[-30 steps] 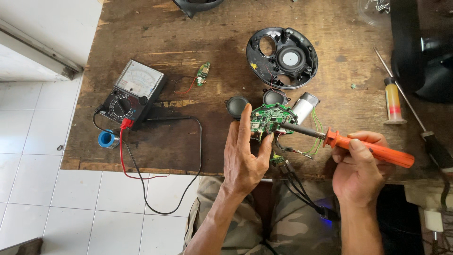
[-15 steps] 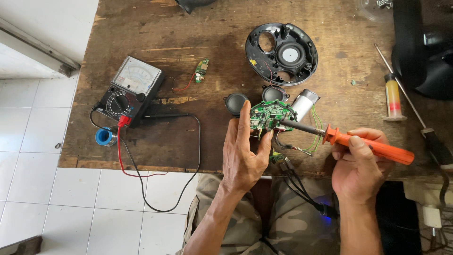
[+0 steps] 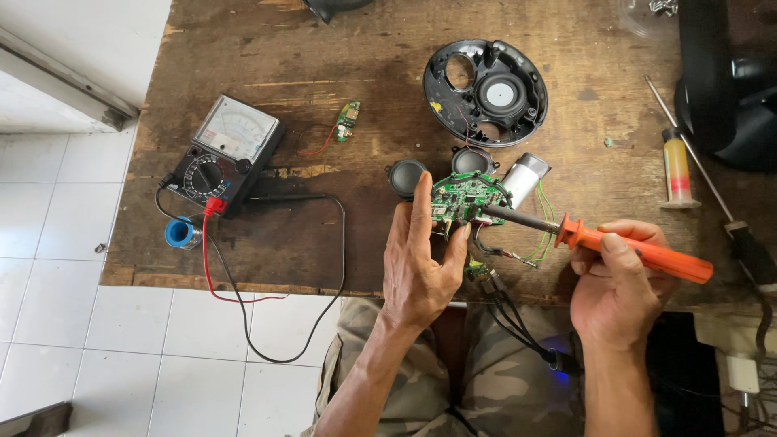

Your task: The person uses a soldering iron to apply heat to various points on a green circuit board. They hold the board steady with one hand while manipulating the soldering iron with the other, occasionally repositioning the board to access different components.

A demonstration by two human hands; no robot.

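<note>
My left hand (image 3: 421, 259) holds a round green circuit board (image 3: 465, 197) by its edge, fingers upright, above the near edge of the wooden table (image 3: 364, 65). In my right hand (image 3: 619, 283) is an orange-handled soldering iron (image 3: 631, 251), its dark tip resting on the board's right side. Thin wires hang from the board toward a silver cylinder (image 3: 524, 178) and two small black speaker drivers (image 3: 405, 174).
A black round speaker housing (image 3: 486, 93) lies at the back. An analog multimeter (image 3: 222, 154) with red and black leads sits at the left, beside a blue solder spool (image 3: 180, 233). A small green board (image 3: 348, 121), a yellow tube (image 3: 676, 170) and a screwdriver (image 3: 728, 218) lie nearby.
Both hands keep their hold; the iron's tip stays on the board. The view has shifted only slightly.
</note>
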